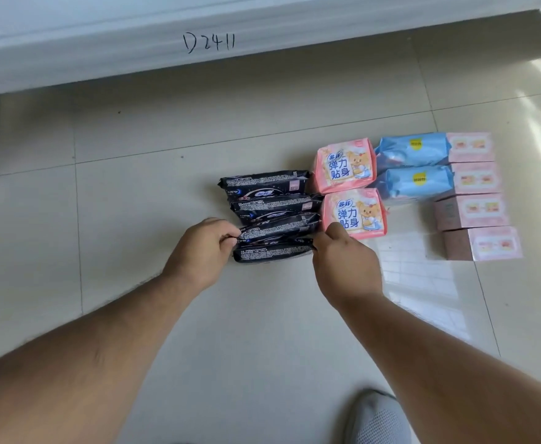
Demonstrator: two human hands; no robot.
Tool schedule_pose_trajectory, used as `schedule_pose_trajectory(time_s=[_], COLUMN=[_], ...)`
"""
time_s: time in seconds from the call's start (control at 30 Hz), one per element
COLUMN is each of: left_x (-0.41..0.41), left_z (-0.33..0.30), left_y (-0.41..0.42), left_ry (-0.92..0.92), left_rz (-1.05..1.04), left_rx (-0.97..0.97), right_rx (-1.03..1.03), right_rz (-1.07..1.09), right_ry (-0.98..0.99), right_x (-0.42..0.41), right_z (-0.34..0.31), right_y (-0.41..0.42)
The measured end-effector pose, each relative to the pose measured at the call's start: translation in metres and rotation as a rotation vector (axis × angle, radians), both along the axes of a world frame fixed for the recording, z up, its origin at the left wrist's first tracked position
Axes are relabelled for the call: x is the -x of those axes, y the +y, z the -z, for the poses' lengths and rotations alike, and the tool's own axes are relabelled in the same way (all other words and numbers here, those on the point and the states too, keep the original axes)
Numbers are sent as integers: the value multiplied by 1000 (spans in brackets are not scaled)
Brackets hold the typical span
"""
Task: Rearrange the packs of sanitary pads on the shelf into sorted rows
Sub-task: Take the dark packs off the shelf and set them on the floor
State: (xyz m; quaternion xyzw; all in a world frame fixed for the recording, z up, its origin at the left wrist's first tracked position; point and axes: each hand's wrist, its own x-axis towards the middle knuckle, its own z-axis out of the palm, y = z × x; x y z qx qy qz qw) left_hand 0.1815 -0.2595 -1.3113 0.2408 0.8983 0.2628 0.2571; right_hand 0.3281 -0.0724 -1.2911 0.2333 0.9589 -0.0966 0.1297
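Black film packs form the column under both hands: four dark packs lie stacked edge to edge on the tiled floor [134,193], and the nearest dark pack [272,252] sits directly between the two grips, its long axis running side to side, from one hand across to the other. The left hand [198,251] has its grip pinched together on that pack's left end seam, and the right hand [342,261] pinches the right end, so the pack is held at both short ends and neither hand is nearer than the other. Just beyond the grips, the third dark pack [278,229] touches the held one, slightly skewed. Immediately beyond the right grip lies a pink bear-print pack [354,214], almost touching the knuckles, with its twin [344,168] further out; past those, two blue packs [414,165] and a column of pale pink boxes [474,197]. Open floor lies to the left of the left grip and back toward the person's grey shoe [378,418], so any squaring nudge probably has room only those ways, not rightward.
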Motion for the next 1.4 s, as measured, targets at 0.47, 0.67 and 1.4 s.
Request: schedule_pose_trajectory(time_s=[0.47,0.67,1.4], left_x=[-6,-21,-35], left_z=[-20,-29,-23], left_y=[-15,-23,-18], left_ry=[1,-20,-11], left_rz=[-74,-75,-87], left_rx=[41,92,112], right_rx=[21,27,-2], right_rz=[46,-1,4], right_ry=[-63,-85,-109], right_x=[-4,1,4], right_z=[-12,-22,-21], right_y=[2,0,1])
